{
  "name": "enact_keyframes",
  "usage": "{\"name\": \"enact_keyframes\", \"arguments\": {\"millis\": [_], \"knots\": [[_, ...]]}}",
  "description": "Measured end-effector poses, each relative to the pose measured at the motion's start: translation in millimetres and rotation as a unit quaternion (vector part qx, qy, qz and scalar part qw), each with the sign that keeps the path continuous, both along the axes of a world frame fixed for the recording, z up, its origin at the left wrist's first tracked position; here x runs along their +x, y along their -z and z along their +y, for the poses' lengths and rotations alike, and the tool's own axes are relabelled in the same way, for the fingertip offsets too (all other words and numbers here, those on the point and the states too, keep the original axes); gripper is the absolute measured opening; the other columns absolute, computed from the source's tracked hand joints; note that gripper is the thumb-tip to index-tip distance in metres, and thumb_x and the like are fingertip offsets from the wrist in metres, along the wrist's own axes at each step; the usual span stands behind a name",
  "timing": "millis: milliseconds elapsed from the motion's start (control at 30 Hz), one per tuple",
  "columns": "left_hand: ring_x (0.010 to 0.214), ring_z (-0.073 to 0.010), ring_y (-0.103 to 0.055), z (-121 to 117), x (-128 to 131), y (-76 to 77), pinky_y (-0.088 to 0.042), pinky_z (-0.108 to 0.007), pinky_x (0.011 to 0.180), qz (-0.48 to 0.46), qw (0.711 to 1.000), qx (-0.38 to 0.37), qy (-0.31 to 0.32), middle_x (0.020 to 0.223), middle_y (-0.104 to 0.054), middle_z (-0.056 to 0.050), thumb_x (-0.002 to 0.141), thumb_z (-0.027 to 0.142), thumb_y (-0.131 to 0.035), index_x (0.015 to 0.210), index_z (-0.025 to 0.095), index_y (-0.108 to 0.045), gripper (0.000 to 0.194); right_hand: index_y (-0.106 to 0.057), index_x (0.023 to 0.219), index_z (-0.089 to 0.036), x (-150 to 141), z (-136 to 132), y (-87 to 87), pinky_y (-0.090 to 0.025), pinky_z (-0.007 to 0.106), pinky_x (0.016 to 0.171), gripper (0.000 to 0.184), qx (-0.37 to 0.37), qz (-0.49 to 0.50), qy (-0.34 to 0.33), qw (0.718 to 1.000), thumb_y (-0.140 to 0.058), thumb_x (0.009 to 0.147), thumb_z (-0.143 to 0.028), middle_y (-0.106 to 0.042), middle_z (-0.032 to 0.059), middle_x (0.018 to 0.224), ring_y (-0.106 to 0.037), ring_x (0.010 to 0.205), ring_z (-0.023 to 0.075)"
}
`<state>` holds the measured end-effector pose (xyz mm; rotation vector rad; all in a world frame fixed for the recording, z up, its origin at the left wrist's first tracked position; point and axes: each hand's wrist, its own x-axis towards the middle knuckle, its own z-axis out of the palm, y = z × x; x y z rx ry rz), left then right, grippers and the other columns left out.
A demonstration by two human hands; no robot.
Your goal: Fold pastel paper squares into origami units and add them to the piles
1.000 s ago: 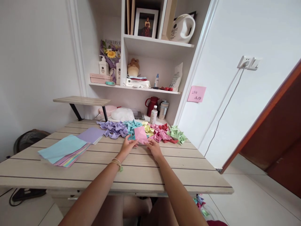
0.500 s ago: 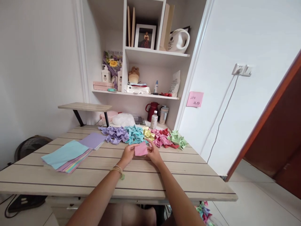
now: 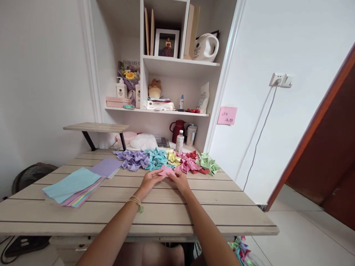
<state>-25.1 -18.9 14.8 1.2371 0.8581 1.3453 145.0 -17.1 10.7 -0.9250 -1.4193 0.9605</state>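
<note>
A small piece of folded pink paper (image 3: pixel 166 170) is held between both hands above the table, one corner pointing away from me. My left hand (image 3: pixel 151 179) pinches its left side, with a beaded bracelet on the wrist. On the right side, my right hand (image 3: pixel 179 180) grips it with thumb and fingers; some fingertips are hidden. Just beyond the hands lie heaps of folded paper pieces: purple (image 3: pixel 134 159), blue (image 3: pixel 156 159), yellow (image 3: pixel 173 158), pink (image 3: pixel 188 163) and green (image 3: pixel 208 163), with some red among them.
A fanned stack of coloured paper sheets (image 3: pixel 72 184) and purple sheets (image 3: pixel 107 168) lie left on the slatted table (image 3: pixel 155 218). A small raised stand (image 3: pixel 95 128) is behind them. At the back stand a clear bottle (image 3: pixel 179 141), a red jug (image 3: pixel 177 130) and a tumbler (image 3: pixel 191 134).
The pink paper has turned from a flat square facing me to a pointed shape, both hands drawing closer together around it. The camera view has shifted slightly.
</note>
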Motion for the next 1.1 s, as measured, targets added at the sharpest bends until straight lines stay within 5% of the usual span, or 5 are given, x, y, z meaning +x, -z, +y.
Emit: {"name": "enact_keyframes", "arguments": {"millis": [167,300,633,867,1100], "knots": [[0.072,-0.0169,-0.066,2.1,0.5,3.5,-0.05,-0.027,0.069,0.03,0.999,0.023,-0.039,0.079,-0.072,-0.008,0.06,0.032,-0.079,0.082,0.012,-0.071,0.031,-0.061,0.094,-0.018,-1.2,-1.3,-1.0,-0.042,0.024,0.053,0.049,-0.06,0.094,-0.018,0.994,-0.078,0.056,-0.044,-0.063,-0.0016,0.062,-0.054,0.055,0.0133],[0.061,-0.013,-0.061,5.1,-1.2,7.7,-0.043,-0.022,0.054,0.057,0.996,0.041,-0.061,0.073,-0.068,-0.003,0.067,0.035,-0.072,0.095,0.015,-0.064,0.035,-0.058,0.101,-0.017,-0.2,-1.1,1.3,-0.034,0.021,0.045,0.054,-0.091,0.102,-0.017,0.99,-0.077,0.057,-0.041,-0.061,-0.0043,0.056,-0.047,0.046,0.0098],[0.054,-0.0111,-0.053,3.2,0.1,0.8,-0.04,-0.023,0.055,0.077,0.996,0.032,0.018,0.066,-0.063,-0.002,0.064,0.05,-0.075,0.082,0.013,-0.065,0.043,-0.065,0.088,-0.016,2.1,-5.2,-1.2,-0.045,0.026,0.055,0.054,-0.128,0.113,-0.021,0.985,-0.088,0.043,-0.035,-0.067,-0.0001,0.06,-0.061,0.057,0.0168],[0.059,-0.0097,-0.053,-0.6,0.9,2.1,-0.041,-0.022,0.06,0.02,0.997,-0.018,0.076,0.071,-0.063,-0.001,0.059,0.05,-0.079,0.089,0.015,-0.068,0.048,-0.069,0.082,-0.016,1.4,-5.1,-2.4,-0.045,0.026,0.059,0.047,-0.131,0.126,-0.079,0.98,-0.079,0.056,-0.053,-0.07,0.0046,0.077,-0.062,0.068,0.0174],[0.062,-0.0096,-0.055,-1.5,0.2,1.1,-0.045,-0.022,0.065,-0.005,0.996,-0.045,0.071,0.075,-0.065,-0.002,0.059,0.048,-0.08,0.092,0.015,-0.068,0.049,-0.07,0.094,-0.016,1.2,-9.1,-4.8,-0.043,0.022,0.052,0.044,-0.158,0.132,-0.115,0.972,-0.076,0.06,-0.043,-0.069,0.0041,0.075,-0.058,0.058,0.013]]}}
